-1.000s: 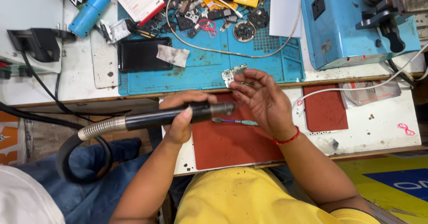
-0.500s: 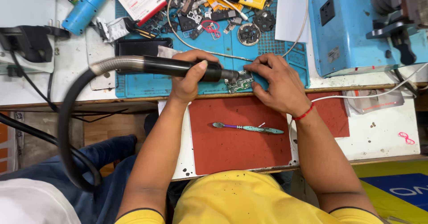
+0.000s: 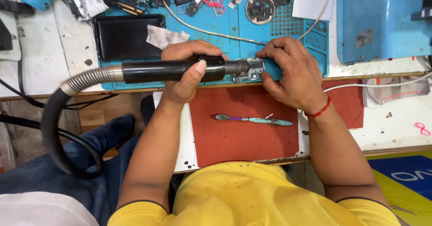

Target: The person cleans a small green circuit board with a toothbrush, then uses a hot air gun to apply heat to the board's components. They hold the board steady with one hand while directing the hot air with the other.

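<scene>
My left hand (image 3: pixel 186 68) grips a black hot-air wand (image 3: pixel 173 70) with a metal flexible hose (image 3: pixel 87 80), its nozzle pointing right at a small circuit board (image 3: pixel 252 71). My right hand (image 3: pixel 290 73) presses down on that board, holding it at the front edge of the blue work mat (image 3: pixel 288 32). The board is partly hidden under my fingers.
A toothbrush (image 3: pixel 254 119) lies on the red mat (image 3: pixel 245 127) close to me. A black phone (image 3: pixel 123 36), loose parts, a white cable (image 3: pixel 207 28) and a blue machine (image 3: pixel 382 19) sit behind. A second person's leg in jeans (image 3: pixel 54 172) is at the left.
Both hands moved away from me, from the red mat up to the blue mat. The wand tip now sits against the board and the right hand has settled on it.
</scene>
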